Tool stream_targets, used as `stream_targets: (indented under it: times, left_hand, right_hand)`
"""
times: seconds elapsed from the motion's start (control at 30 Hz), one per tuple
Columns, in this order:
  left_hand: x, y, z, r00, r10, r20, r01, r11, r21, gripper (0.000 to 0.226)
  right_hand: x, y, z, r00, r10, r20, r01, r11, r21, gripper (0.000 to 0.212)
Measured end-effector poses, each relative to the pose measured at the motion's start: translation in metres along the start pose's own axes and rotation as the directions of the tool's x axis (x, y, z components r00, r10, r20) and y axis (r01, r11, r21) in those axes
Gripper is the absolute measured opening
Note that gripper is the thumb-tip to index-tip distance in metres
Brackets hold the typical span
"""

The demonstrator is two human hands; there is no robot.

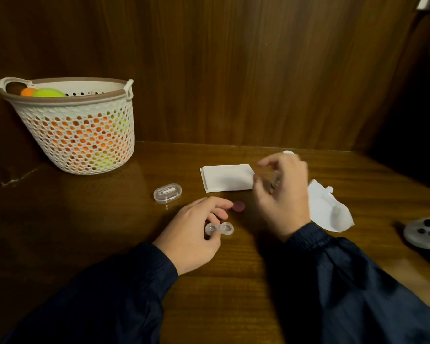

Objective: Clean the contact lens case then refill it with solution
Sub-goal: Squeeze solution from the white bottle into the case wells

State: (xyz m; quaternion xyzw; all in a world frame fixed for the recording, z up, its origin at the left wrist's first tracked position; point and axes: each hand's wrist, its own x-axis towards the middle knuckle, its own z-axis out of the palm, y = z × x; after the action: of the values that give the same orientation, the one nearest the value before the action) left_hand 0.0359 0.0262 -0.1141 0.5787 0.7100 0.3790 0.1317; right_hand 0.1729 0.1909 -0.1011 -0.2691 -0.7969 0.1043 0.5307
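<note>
The clear two-well contact lens case (220,228) lies open on the wooden table (229,281), and my left hand (194,232) pinches its left well between thumb and fingers. A purple cap (238,207) lies just beyond my left fingertips. My right hand (281,192) is raised over the table with its fingers curled round a small blurred object whose white top (288,152) shows above the knuckles; what it is cannot be made out. A folded white tissue (227,178) lies left of that hand.
A crumpled white tissue (329,211) lies to the right. A small clear oval box (167,193) sits left of centre. A white mesh basket (85,130) with coloured balls stands at the back left. A grey controller (425,232) rests at the right edge.
</note>
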Motion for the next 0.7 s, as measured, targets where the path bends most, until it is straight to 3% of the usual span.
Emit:
stream_targets:
  times: [0.07,0.1,0.17,0.23,0.3,0.43,0.53,0.63,0.7]
  left_hand:
    - [-0.001,0.002,0.001,0.999,0.041,0.028,-0.040,0.999,-0.026,0.056]
    - [-0.002,0.004,0.002,0.997,0.060,0.042,-0.058,0.998,-0.038,0.056]
    - [-0.002,0.005,0.002,0.994,0.093,0.058,-0.090,0.995,-0.052,0.056]
    - [-0.002,0.007,0.002,0.991,0.125,0.046,-0.122,0.991,-0.045,0.056]
    - [-0.003,0.007,0.001,0.990,0.144,-0.012,-0.144,0.988,-0.055,0.051]
    - [-0.002,0.006,-0.001,0.985,0.125,-0.122,-0.135,0.988,-0.075,0.041]
    - [-0.001,0.005,-0.001,0.970,0.096,-0.222,-0.113,0.992,-0.063,0.024]
    - [0.001,0.004,-0.004,0.957,0.020,-0.289,-0.060,0.990,-0.130,0.017]
    - [0.001,0.005,-0.006,0.948,0.006,-0.320,-0.051,0.990,-0.132,0.026]
  right_hand:
    - [0.004,0.006,-0.004,0.976,0.050,-0.213,-0.073,0.992,-0.101,0.036]
    - [0.006,0.011,-0.005,0.966,0.120,-0.229,-0.148,0.983,-0.109,0.047]
    - [0.007,0.020,-0.004,0.941,0.303,-0.153,-0.318,0.944,-0.085,0.070]
    - [0.008,0.030,-0.002,0.932,0.355,-0.078,-0.362,0.896,-0.255,0.083]
    - [0.009,0.040,0.002,0.949,0.311,-0.039,-0.298,0.856,-0.422,0.083]
    - [0.010,0.046,0.005,0.961,0.275,-0.017,-0.253,0.857,-0.450,0.059]
    - [0.012,0.042,0.000,0.987,0.160,0.008,-0.146,0.918,-0.368,0.037]
    - [0.013,0.024,-0.008,0.991,-0.016,0.134,0.025,0.998,-0.065,0.030]
    - [0.007,0.007,-0.010,0.960,-0.105,0.261,0.064,0.985,0.161,0.030]
